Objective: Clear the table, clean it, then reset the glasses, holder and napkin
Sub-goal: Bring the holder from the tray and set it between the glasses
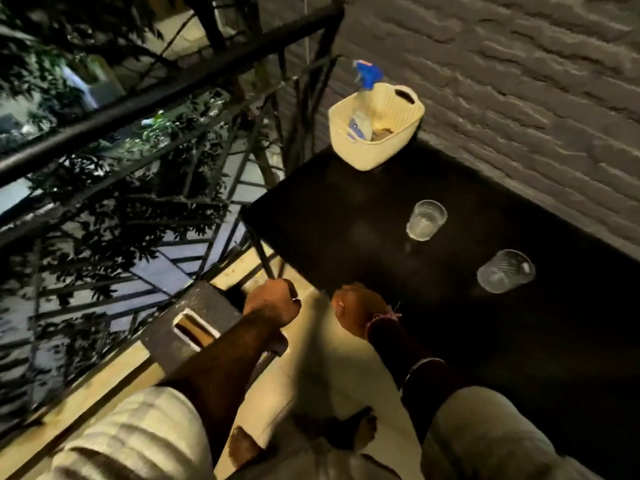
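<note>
The black table (346,202) stands against a grey textured wall (519,81). At its far corner sits a cream basket (367,150) with a blue-topped spray bottle (363,98) upright inside. Two clear glasses stand on the table, one glass (426,220) near the middle, the second glass (505,271) closer to the person. The left hand (273,303) and the right hand (356,311) are both curled into fists near the table's edge. A dark railing (156,95) runs on the left side.

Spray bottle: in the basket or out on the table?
In. The spray bottle stands inside the cream basket on the table's far corner, blue trigger above the rim.
</note>
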Available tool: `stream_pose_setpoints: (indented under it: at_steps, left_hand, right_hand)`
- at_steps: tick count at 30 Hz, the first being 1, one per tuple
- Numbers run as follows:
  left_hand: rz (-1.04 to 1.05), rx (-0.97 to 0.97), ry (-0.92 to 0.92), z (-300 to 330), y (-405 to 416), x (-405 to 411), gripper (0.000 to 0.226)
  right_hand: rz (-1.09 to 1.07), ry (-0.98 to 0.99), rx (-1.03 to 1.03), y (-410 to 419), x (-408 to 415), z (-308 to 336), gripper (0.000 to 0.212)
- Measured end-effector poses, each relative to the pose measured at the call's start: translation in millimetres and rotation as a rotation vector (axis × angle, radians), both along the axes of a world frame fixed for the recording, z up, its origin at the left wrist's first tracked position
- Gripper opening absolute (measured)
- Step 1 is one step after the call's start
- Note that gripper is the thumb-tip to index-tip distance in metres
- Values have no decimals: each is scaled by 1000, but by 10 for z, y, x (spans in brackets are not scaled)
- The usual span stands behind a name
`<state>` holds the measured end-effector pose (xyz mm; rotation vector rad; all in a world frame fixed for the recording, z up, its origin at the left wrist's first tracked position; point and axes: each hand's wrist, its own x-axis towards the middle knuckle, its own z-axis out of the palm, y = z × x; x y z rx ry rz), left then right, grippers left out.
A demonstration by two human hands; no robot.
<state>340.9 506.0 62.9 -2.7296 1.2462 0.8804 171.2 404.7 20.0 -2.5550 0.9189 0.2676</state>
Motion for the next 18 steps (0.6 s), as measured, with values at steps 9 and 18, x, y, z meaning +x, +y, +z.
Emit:
stream_pose_setpoints:
  at_steps: [9, 18]
  left_hand:
    - [173, 99, 103, -282, 1473, 1268, 31]
    - [554, 142, 186, -838, 2325, 2267, 59]
  right_hand:
    - [210, 179, 110, 1353, 1734, -134, 31]
    - [173, 221, 254, 2167, 2915, -569, 49]
